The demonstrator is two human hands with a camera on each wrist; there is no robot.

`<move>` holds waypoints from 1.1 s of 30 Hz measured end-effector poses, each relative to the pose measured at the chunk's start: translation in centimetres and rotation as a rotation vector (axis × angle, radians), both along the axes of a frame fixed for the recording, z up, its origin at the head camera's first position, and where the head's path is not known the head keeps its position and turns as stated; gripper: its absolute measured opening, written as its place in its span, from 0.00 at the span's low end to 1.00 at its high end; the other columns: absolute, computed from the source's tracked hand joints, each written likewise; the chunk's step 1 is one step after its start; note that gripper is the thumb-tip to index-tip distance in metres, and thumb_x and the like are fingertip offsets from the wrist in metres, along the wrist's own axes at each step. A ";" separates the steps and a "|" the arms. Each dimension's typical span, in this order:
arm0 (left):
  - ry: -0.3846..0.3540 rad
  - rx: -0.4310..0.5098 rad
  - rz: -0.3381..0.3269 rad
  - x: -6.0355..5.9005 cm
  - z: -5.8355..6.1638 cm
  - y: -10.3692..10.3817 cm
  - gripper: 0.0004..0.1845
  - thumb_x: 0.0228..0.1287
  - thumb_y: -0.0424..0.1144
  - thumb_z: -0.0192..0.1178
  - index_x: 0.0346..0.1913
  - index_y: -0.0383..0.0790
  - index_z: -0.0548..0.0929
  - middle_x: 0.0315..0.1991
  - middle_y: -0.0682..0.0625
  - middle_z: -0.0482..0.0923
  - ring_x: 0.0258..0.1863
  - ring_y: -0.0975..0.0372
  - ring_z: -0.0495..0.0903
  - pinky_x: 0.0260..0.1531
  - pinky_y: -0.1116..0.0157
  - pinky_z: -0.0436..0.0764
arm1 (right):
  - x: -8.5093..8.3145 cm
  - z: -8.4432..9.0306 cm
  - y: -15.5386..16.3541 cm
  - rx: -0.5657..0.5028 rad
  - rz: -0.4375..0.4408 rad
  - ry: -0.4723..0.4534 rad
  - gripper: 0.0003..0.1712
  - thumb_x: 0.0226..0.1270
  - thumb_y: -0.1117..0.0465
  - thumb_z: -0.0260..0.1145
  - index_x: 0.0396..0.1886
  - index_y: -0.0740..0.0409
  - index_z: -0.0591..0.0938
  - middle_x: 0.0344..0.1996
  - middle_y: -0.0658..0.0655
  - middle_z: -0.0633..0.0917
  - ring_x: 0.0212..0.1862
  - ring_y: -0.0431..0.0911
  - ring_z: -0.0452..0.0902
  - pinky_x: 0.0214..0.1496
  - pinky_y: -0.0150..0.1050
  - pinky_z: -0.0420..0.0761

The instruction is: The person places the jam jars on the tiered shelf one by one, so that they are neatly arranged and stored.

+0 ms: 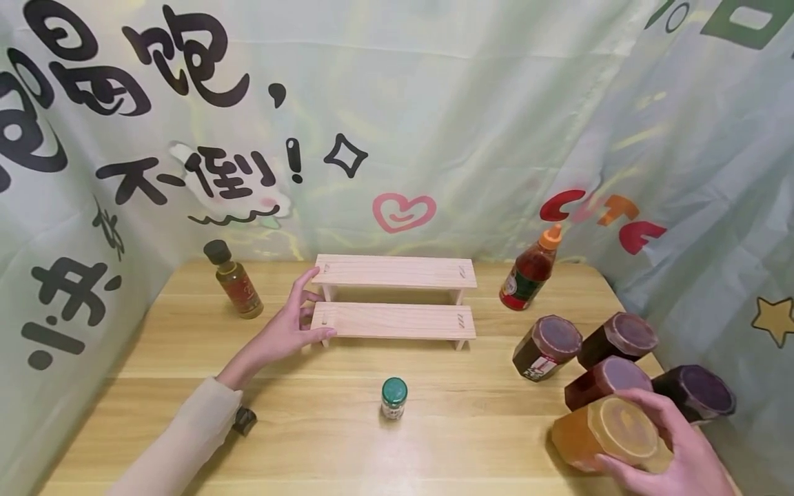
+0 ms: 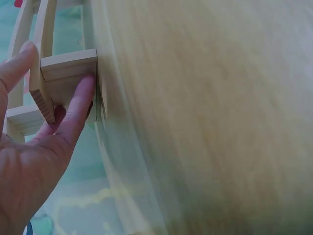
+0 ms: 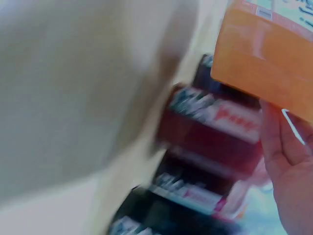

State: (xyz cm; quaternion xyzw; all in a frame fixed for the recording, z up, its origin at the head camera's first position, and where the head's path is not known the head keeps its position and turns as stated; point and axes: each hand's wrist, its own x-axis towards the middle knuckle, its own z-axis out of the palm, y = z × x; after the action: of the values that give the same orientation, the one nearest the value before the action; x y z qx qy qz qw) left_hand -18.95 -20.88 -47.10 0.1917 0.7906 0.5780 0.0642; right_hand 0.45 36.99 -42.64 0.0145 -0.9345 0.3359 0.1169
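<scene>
At the near right corner of the tabletop, the right hand grasps an orange jar, fingers curled over its lid and side; the jar is tilted, lid toward the viewer. The right wrist view, though blurred, shows the same orange jar above the palm with darker jars behind it. Just beyond the orange jar, along the right edge, stands a cluster of four dark jars: a red jar touching the orange one, a purple jar nearest the right edge, a brown jar behind these, and a dark brown jar on the cluster's left.

Near the middle of the front half stands a small green-capped jar, upright and apart from everything else. A small dark object lies beside the sleeve at the near left; what it is cannot be told.

Farther back, at the centre, a two-step wooden rack rests on the tabletop. The left hand grasps its left end, thumb against the lower step's front edge and fingers reaching to the upper step; the left wrist view shows the fingers pinching the end of a wooden board.

At the far left stands an amber bottle with a dark cap. At the far right, a red sauce bottle with an orange cap. A printed cloth backdrop hangs behind.
</scene>
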 end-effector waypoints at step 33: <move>-0.061 0.048 -0.029 0.0 0.4 -0.2 0.62 0.70 0.30 0.76 0.87 0.73 0.42 0.68 0.33 0.63 0.65 0.33 0.78 0.40 0.50 0.93 | -9.1 7.7 -10.9 -0.172 0.220 0.212 0.51 0.50 0.69 0.90 0.74 0.53 0.76 0.65 0.52 0.81 0.63 0.34 0.77 0.53 0.21 0.75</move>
State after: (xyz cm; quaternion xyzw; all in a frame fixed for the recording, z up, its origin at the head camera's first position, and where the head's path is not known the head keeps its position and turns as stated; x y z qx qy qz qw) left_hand -18.92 -21.12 -46.71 0.1870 0.7713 0.6013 0.0923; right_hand -8.61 26.08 -34.99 0.1420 -0.8774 0.4221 0.1783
